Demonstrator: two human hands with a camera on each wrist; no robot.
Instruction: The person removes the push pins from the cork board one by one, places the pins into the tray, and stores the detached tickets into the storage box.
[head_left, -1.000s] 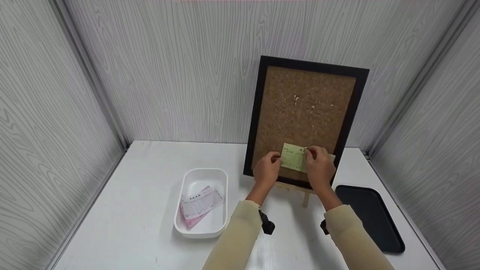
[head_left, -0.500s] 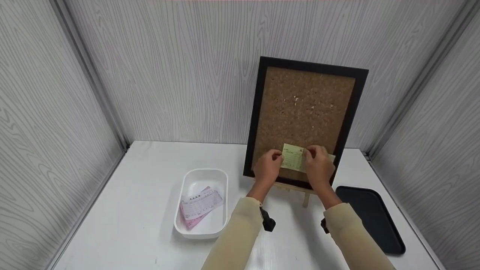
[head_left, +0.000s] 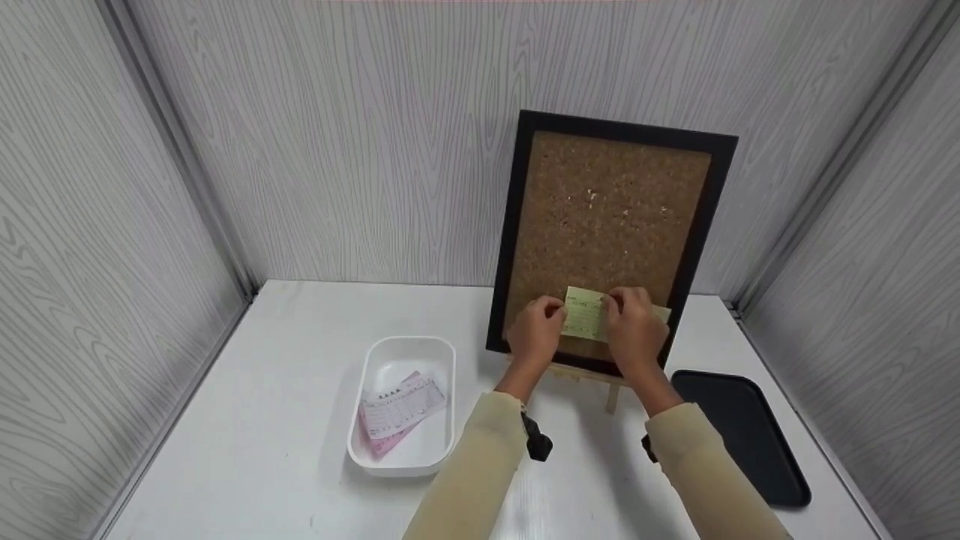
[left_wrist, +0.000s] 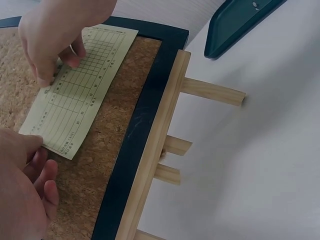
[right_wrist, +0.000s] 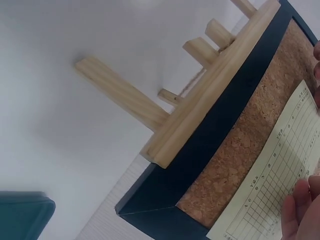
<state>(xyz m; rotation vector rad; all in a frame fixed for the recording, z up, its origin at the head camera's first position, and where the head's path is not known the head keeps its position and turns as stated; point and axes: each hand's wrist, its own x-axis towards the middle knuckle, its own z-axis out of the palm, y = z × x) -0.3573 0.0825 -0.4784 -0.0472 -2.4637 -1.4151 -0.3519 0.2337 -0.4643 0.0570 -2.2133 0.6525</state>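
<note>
A pale green printed paper slip (head_left: 585, 313) lies against the lower part of a black-framed cork board (head_left: 615, 217). My left hand (head_left: 535, 330) pinches the slip's left edge; in the left wrist view its thumb meets a corner of the paper slip (left_wrist: 75, 100). My right hand (head_left: 636, 326) is at the slip's upper middle, with thumb and fingers bent together against the paper. Those fingers cover what they pinch; an earlier frame shows a small shiny pushpin head there. The slip's right end (head_left: 661, 312) shows past the right hand.
The board leans on a wooden easel (left_wrist: 155, 145). To the left, a white bin (head_left: 411, 343) holds white and pink slips (head_left: 405, 409). At right lies a black tray (head_left: 739, 435); a small shiny piece (left_wrist: 255, 5) sits in it.
My right hand has shifted slightly up and left along the slip, and its fingertips now hide the shiny pin head. The left hand has barely moved.
</note>
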